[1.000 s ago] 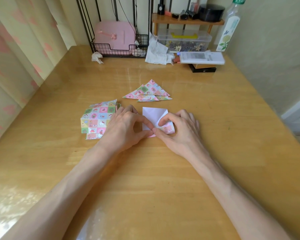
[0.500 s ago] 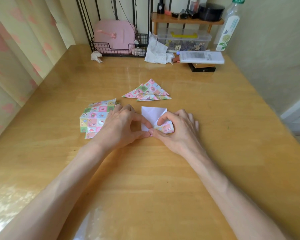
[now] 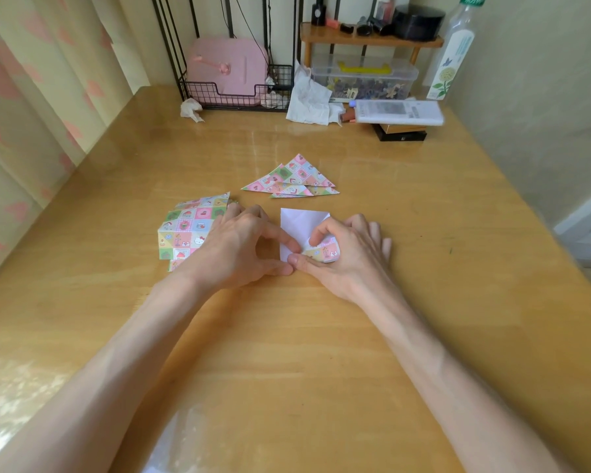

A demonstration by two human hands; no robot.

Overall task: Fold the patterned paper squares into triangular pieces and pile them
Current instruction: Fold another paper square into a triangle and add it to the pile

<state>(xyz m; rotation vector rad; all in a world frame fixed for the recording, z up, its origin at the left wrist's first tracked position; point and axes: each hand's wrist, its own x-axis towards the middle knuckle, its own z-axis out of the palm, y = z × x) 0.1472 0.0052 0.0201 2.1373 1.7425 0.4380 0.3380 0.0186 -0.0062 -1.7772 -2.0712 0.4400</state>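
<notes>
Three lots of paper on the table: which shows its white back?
The sheet pinched by left hand and right hand: white back up, one patterned corner folded over. The square stack left of it and the triangle pile beyond show only print.

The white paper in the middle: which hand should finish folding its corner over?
Probably the right hand: it pinches the turned-up patterned corner of the paper. The left hand holds the left edge, steadying the sheet.

Left hand [image 3: 243, 249], right hand [image 3: 350, 257] on paper [image 3: 297, 222]
</notes>
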